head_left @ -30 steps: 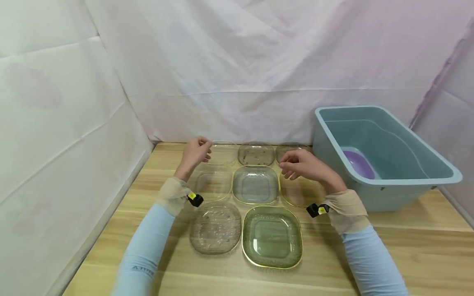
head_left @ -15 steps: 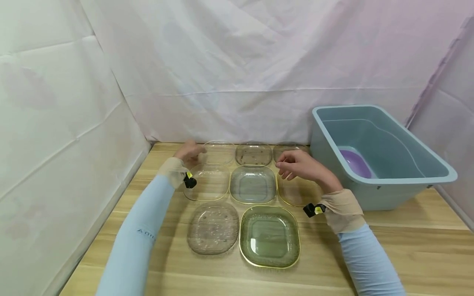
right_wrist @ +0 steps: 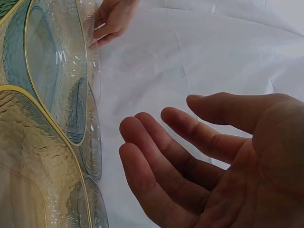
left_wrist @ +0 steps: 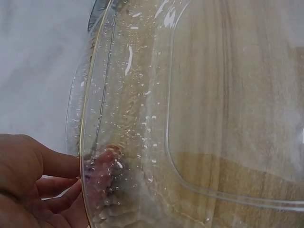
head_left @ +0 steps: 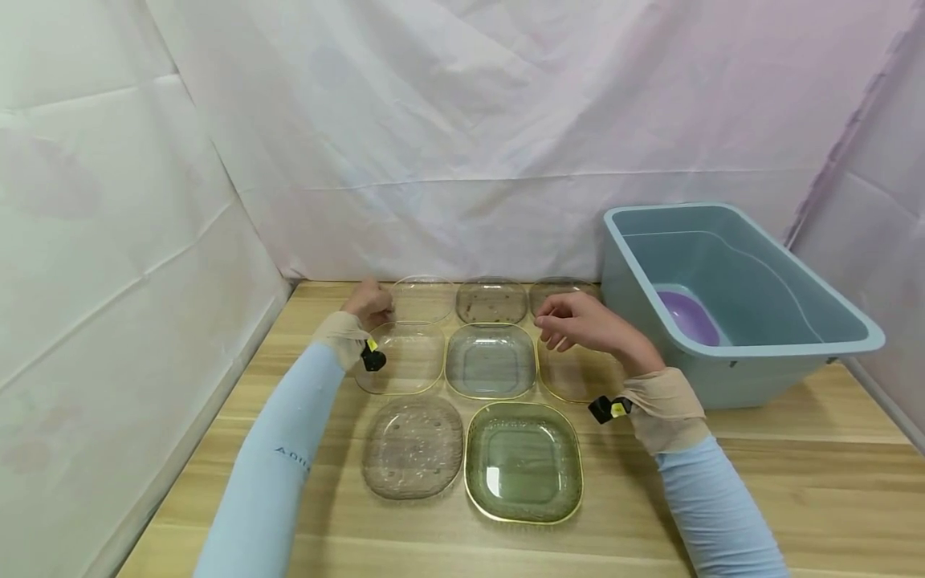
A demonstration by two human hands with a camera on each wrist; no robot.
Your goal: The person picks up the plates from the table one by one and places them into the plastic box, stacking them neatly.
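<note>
**Fingers at the rim of a clear glass plate**

The left hand [head_left: 367,303] pinches the rim of the clear plate [head_left: 401,356] at the desk's [head_left: 795,498] left side, fingers [left_wrist: 102,161] curled beneath. Glass looks stiff, slick and breakable; the edge seems the best hold. The right hand [head_left: 584,323] hovers, fingers relaxed. Neighbouring plates [head_left: 491,360] crowd close; a blue tub [head_left: 730,301] stands right.

Square glass plates [head_left: 491,360] lie edge to edge across the middle of the wooden table [head_left: 795,498], leaving no gaps between them. A tall grey-blue plastic tub [head_left: 730,301] blocks the right side; bare wood lies open along the near edge.
</note>
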